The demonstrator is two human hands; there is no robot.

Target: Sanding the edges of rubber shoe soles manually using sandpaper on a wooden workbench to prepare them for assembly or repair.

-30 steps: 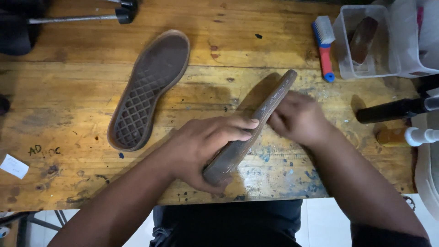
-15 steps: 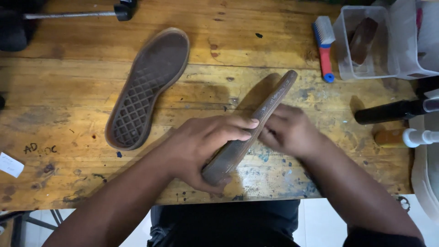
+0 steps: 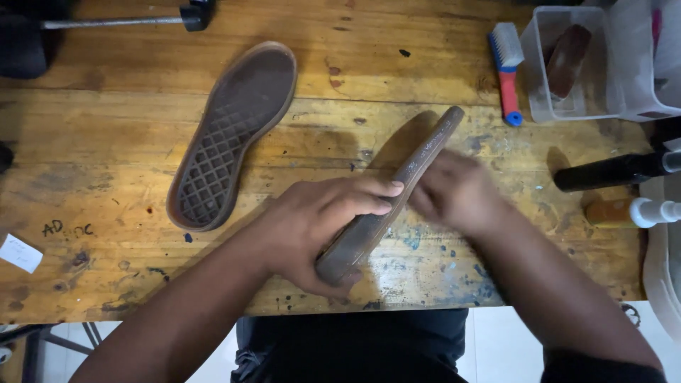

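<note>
- Both hands grip one brown shoe sole (image 3: 397,195), tilted on edge above the wooden workbench (image 3: 106,142).
- Left hand (image 3: 323,223) stays clamped round its near end, thumb along the rim, much as half a second ago.
- Right hand (image 3: 454,191), blurred, has slid closer along the far face; its grip cannot be told.
- Second sole (image 3: 230,135) lies flat, tread up, well apart.
</note>
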